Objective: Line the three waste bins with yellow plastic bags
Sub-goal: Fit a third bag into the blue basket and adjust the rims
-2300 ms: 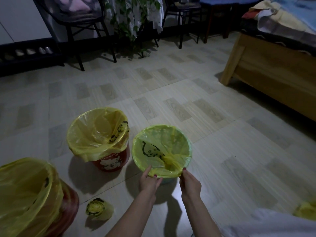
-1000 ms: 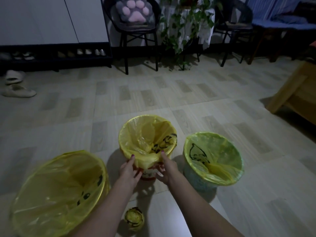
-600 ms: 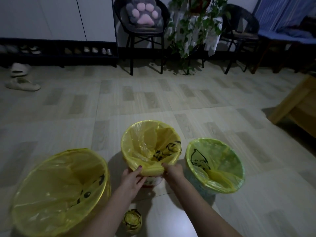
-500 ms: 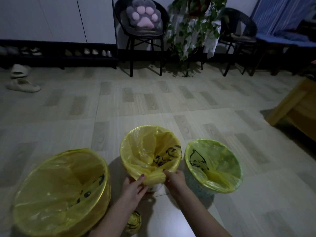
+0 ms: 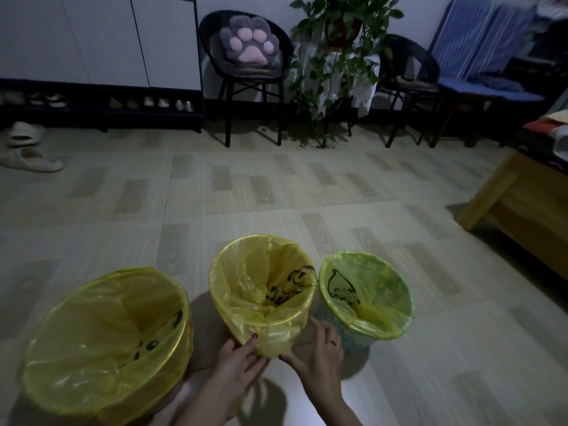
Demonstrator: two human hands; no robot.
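Both hands shifted from right bin to middle bin's bag [image 5: 264, 290]. Left hand [image 5: 236, 364], right hand [image 5: 319, 358] pinch gathered overhang below rim. Film thin, slippery, tear-prone; grip bunched slack.

Dim room: pale tiled floor [image 5: 276, 192]; black chair [image 5: 246, 72] holding paw cushion [image 5: 249, 46], trailing plant [image 5: 338, 56] just right, white cabinets [image 5: 107, 38] left.

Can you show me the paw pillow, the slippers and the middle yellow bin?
paw pillow [image 5: 249, 42]: head view, on its pink pad.
slippers [image 5: 29, 158]: head view, nearer slipper's top.
middle bin [image 5: 242, 273]: head view, bag lining inside.
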